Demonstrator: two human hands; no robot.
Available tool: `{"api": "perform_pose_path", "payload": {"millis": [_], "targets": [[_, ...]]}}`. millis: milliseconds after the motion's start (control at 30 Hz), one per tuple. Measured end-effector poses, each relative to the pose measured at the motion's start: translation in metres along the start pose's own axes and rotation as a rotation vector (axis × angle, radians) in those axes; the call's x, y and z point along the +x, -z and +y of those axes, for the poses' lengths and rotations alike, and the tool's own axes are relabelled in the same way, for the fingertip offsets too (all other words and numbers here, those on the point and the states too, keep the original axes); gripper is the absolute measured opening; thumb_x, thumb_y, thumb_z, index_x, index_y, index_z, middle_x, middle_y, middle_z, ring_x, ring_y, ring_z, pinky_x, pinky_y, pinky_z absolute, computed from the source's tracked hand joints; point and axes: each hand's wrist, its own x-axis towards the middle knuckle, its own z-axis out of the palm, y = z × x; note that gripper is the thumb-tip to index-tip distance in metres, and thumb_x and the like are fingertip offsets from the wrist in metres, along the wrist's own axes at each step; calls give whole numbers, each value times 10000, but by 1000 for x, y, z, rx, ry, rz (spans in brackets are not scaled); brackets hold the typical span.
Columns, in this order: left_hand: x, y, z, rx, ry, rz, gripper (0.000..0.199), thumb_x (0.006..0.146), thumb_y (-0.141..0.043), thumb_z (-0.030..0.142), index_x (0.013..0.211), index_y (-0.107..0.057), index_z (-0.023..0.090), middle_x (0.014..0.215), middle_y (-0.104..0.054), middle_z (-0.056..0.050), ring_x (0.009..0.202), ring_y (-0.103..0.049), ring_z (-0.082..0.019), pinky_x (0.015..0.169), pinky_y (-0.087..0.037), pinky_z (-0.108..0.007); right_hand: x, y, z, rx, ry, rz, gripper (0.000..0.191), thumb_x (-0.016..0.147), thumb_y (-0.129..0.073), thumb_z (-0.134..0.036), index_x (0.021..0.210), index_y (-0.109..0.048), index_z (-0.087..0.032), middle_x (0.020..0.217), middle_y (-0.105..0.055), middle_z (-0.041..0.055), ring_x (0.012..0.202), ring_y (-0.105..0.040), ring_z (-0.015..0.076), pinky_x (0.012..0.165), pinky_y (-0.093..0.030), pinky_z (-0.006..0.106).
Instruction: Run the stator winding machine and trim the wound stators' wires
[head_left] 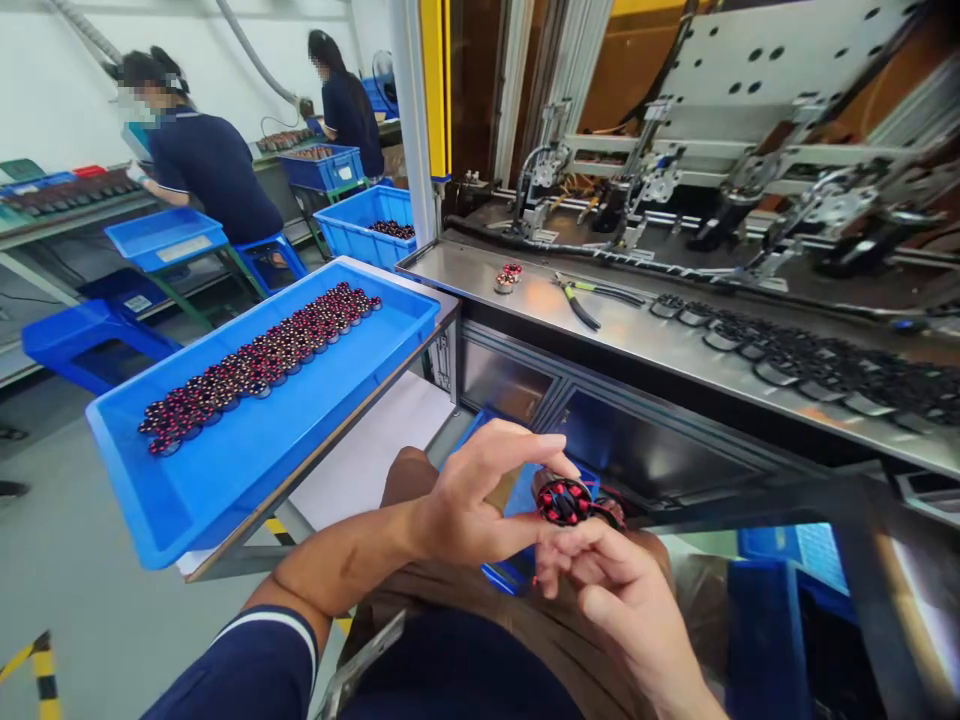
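Observation:
My left hand pinches a motor stator between thumb and fingers above my lap. The stator is a short metal cylinder with red-wound coils facing me. Just below it my right hand has its fingers curled, with the fingertips at the stator's lower rim. Whether something small is in those fingers is hidden. A similar red-and-dark part shows behind my right hand; I cannot tell whether it is held or lies lower down.
A blue tray at left holds rows of red-coiled stators. On the metal bench lie two stators, green-handled pliers and many black parts. Behind stands a machine with clamps. Two co-workers work at the back left.

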Motion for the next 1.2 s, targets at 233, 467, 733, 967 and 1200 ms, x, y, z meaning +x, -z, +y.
{"api": "perform_pose_path", "payload": {"millis": [233,467,733,967,1200], "targets": [[1,-5,0,162,-143,-16,750,788,-791,159,1449,-445,236,1009,-730,-60,927,-677,-186,874,-561,-343,3,-29,6,93,-17,151,176,779,-824,-359,776,-735,-207,590,-695,12,477,-603,108,467,-502,194],[-8,-4,-3,-340,289,-34,819,761,-835,149,1454,-412,256,1185,-723,-93,1008,-708,-177,911,-569,-305,-13,-3,-12,-169,83,-58,98,849,-771,-330,922,-804,-275,499,-670,5,411,-608,113,444,-481,179],[-18,-3,5,-655,464,-268,715,893,-652,82,1501,-332,281,1355,-639,-166,1168,-665,-214,998,-537,-374,3,0,-44,-267,9,114,386,888,-666,-525,703,-684,-186,507,-567,9,485,-502,120,514,-432,256],[-23,-15,4,-729,528,-130,890,701,-844,67,1436,-417,330,1121,-592,-43,823,-649,-88,771,-553,-225,-9,-4,-29,-222,24,56,409,915,-639,-429,593,-568,-187,508,-511,-1,505,-439,112,504,-348,249],[-21,-12,1,-865,590,-84,748,737,-832,109,1364,-462,280,1135,-643,-83,908,-683,-141,794,-567,-259,-16,7,-37,-635,99,-204,349,932,-624,-395,638,-624,-207,549,-548,5,520,-499,128,518,-382,262]]}}
